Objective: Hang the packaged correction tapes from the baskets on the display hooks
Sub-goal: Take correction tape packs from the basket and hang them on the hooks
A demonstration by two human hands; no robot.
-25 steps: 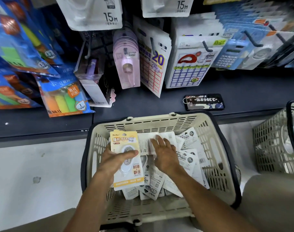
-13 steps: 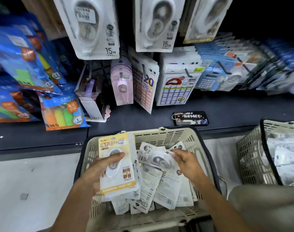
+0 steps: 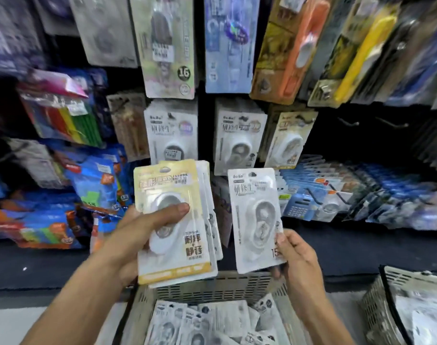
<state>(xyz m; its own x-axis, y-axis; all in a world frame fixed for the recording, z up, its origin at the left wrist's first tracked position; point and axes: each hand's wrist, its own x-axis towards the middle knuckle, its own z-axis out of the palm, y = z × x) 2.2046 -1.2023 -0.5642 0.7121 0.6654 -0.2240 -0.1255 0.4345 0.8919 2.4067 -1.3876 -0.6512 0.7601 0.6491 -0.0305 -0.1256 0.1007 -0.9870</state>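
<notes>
Packs lifted from the beige slatted plastic basket (image 3: 212, 287) toward the hook wall.

The left hand (image 3: 135, 235) clasps a stack of yellow-edged correction-tape cards (image 3: 172, 220); the right hand (image 3: 296, 255), moments ago down in the basket, now pinches one white-carded tape (image 3: 255, 220) below matching hung packs (image 3: 238, 138), ready for hanging.

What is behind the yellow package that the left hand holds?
Behind the yellow package, gripped by the left hand, edges of more white packages show at its right side, fanned slightly. Their fronts are covered, so their count and type cannot be told.
</notes>
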